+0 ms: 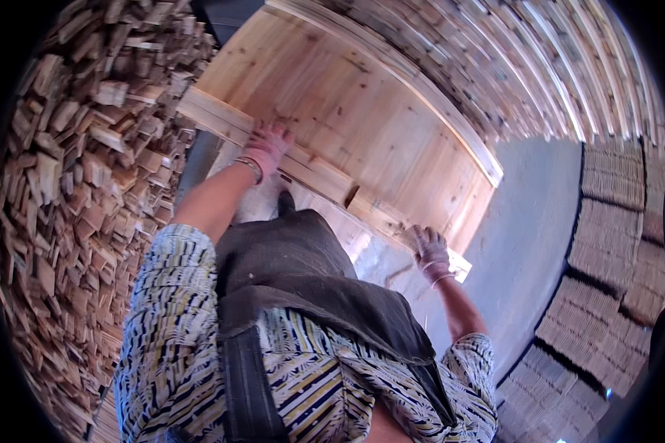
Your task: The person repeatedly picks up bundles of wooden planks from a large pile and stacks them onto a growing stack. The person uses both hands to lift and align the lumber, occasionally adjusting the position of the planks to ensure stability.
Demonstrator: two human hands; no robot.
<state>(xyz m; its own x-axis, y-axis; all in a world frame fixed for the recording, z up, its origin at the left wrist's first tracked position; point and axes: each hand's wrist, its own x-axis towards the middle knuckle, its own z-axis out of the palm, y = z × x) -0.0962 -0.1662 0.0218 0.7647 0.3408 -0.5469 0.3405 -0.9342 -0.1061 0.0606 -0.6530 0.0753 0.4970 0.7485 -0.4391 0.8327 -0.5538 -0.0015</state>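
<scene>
A wide pale wooden panel (340,103) with visible knots lies in front of me, slanting down to the right. A wooden strip (314,171) runs along the left part of its near edge, and another wooden strip (383,214) continues to the right, with a dark gap between them. My left hand (268,144), in a pinkish glove, rests across the left strip with its fingers apart. Over the right strip, near its end, lies my gloved right hand (431,253), fingers also spread. Both thumbs and the undersides of the hands are hard to make out.
A large heap of small wood offcuts (74,170) rises on the left. Long stacked slats (524,66) fill the far right. Several bundled wood stacks (595,310) line the right side, beyond the grey floor (532,221). A raised rail (421,81) edges the panel's far side.
</scene>
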